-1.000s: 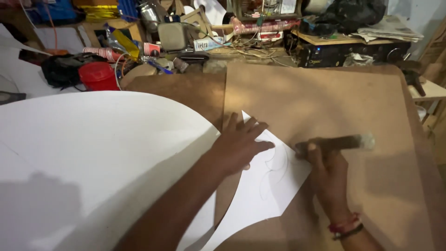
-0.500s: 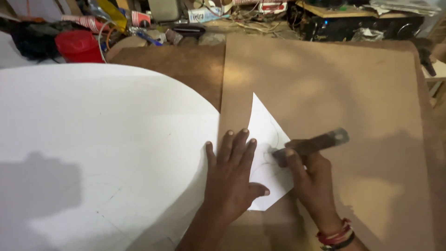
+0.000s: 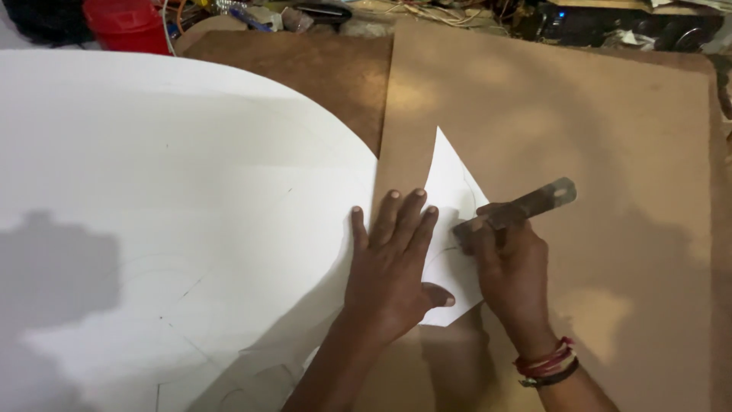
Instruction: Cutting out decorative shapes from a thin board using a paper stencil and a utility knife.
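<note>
I see my left hand point(image 3: 393, 263) lying flat with fingers spread, holding nothing, its palm pressing down a small white triangular paper piece point(image 3: 450, 229) that lies on the light brown cardboard sheet point(image 3: 595, 137). My right hand point(image 3: 511, 263) is closed round a flat dark metal blade tool point(image 3: 526, 206), whose lower tip meets the paper just beside my left fingers while its far end points up and right. A large white rounded board point(image 3: 168, 214) sits to the left, touching the cardboard's edge. A red plastic container point(image 3: 126, 23) stands at the top left among clutter
</note>
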